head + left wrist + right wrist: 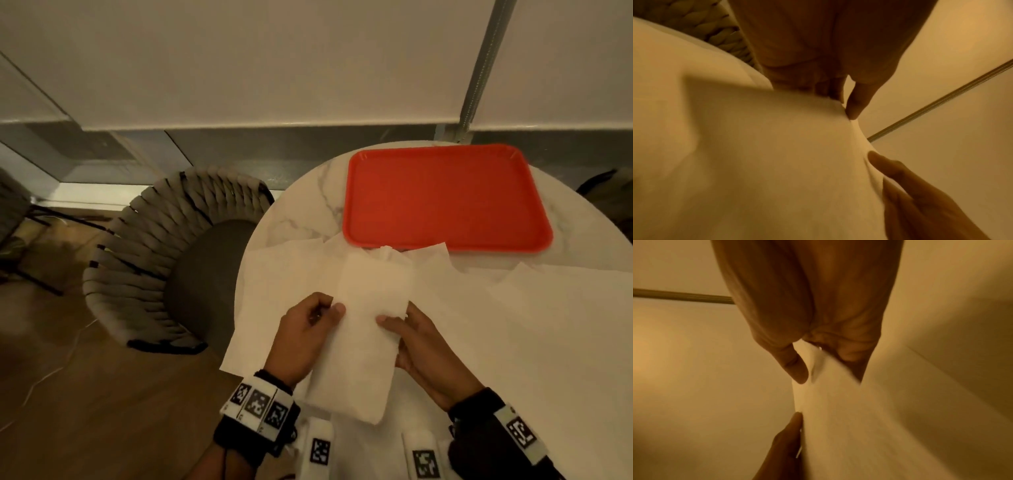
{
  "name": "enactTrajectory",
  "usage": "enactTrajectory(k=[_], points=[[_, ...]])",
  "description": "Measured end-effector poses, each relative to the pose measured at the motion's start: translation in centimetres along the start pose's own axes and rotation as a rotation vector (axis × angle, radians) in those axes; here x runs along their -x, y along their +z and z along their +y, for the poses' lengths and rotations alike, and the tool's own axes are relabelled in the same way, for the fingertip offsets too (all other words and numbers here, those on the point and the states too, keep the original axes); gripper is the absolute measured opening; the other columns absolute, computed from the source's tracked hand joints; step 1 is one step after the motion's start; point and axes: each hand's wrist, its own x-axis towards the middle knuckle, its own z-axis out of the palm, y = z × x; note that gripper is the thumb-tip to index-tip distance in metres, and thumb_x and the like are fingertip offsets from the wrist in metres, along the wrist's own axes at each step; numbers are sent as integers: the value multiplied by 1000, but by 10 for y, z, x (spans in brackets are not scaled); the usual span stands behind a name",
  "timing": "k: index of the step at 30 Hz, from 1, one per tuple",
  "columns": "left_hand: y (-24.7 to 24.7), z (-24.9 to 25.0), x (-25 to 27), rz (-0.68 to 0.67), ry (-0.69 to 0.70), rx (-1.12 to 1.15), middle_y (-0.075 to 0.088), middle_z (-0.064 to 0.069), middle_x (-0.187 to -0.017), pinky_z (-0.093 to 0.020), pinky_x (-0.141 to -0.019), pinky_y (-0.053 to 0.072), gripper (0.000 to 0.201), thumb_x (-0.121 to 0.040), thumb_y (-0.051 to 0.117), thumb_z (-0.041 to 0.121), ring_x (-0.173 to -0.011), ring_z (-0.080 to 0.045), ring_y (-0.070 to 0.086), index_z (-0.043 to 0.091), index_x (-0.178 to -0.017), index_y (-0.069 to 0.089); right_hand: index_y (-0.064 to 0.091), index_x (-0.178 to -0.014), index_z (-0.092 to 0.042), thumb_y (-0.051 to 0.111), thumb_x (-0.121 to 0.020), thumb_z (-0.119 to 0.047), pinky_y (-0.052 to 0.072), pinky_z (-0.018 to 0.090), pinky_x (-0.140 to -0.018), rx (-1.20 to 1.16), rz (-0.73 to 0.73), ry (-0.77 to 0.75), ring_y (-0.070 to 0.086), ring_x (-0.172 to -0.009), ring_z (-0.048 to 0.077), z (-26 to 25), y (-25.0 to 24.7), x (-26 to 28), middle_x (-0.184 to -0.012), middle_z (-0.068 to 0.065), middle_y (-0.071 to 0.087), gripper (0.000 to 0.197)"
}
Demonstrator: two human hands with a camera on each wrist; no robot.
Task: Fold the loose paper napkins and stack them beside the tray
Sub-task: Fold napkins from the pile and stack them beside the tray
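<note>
A white paper napkin (368, 322), folded into a long strip, is held above the round marble table (301, 205) between both hands. My left hand (310, 325) pinches its left edge with thumb and curled fingers. My right hand (416, 337) pinches the right edge, thumb on top. In the left wrist view the napkin (766, 162) fills the frame with my left hand's fingers (856, 105) on its edge. The right wrist view shows my right hand's thumb (795, 368) and fingers clamping the napkin (838, 410). A red tray (445, 198), with nothing on it, lies at the table's far side.
Several loose unfolded napkins (284, 274) lie spread over the table between the tray and me, one overlapping the tray's near rim. A woven grey chair (164, 253) stands left of the table. The wall and a window blind run behind.
</note>
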Motion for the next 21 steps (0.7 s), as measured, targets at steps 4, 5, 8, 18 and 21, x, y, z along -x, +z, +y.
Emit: enactTrajectory(k=[4,5,8,18,21], points=[[-35,-4,-71,191,-22,73,71,0,-88,-37,-84,52,15,-93,65,33,-87,-17,65,21,-83,67,60,-113,-15,52,-98,-14,60,46,-78,144,118,-58,72,-88,31,-7,0,-10,-106,10,71,17],[-46,-9,-97,229,-53,95,71,1,-87,-39,-83,52,15,-92,66,33,-87,-20,65,22,-82,67,60,-111,-15,52,-98,-13,60,46,-78,173,167,-62,73,-86,31,-5,-1,-13,-103,9,72,16],[-71,-19,-181,259,-125,80,71,-3,-94,-40,-79,52,13,-92,65,34,-89,-24,64,21,-88,68,61,-107,-15,54,-97,-9,59,44,-73,201,326,-38,73,-79,30,5,-5,-21,-96,9,73,14],[-72,-38,-361,145,-189,-223,67,-14,-124,-42,-102,48,37,-95,61,33,-113,-33,61,8,-120,67,63,-99,-8,58,-91,3,53,45,-62,221,652,63,71,-64,31,32,5,-49,-82,6,75,14],[-64,-41,-369,103,-175,-361,64,-14,-130,-34,-103,41,39,-98,56,32,-121,-33,56,5,-125,64,65,-97,-10,60,-90,1,54,44,-63,265,687,81,72,-64,28,32,9,-48,-81,3,75,14]])
